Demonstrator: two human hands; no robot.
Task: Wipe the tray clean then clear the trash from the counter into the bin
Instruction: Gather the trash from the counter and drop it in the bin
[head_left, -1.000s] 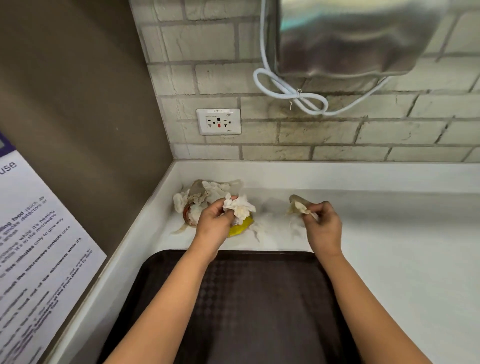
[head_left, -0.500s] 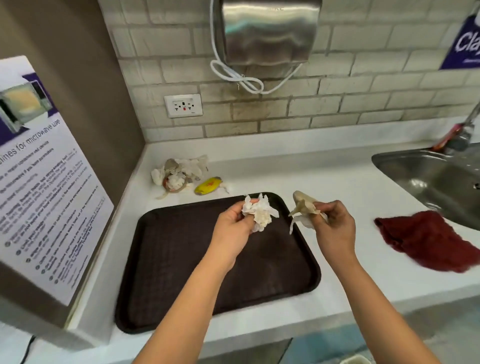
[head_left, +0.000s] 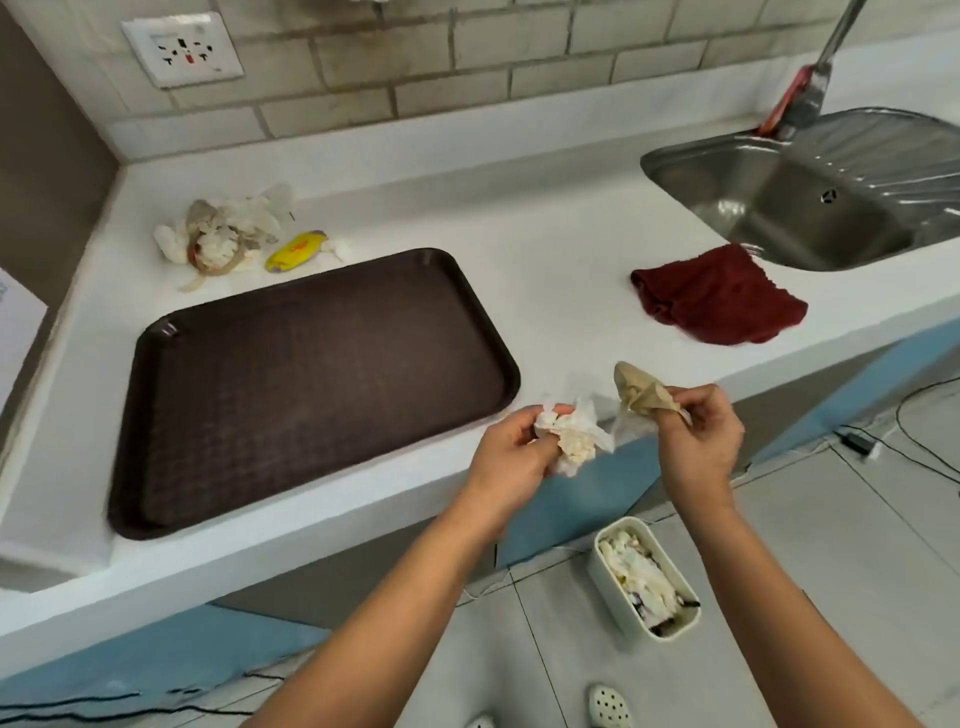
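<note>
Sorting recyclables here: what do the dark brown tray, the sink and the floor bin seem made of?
The dark brown rectangular tray looks like moulded plastic, matte, with a fine textured grid. The round-cornered metal sink looks like brushed stainless steel, grey and reflective. The small white bin on the floor is probably smooth plastic.

Counter (head_left: 545, 270) holds tray (head_left: 311, 384), cloth (head_left: 722, 296), trash (head_left: 228, 236).

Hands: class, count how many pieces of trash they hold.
2: a white crumpled tissue in the left hand, a brown crumpled paper in the right hand. More could be hidden inside either grip.
</note>
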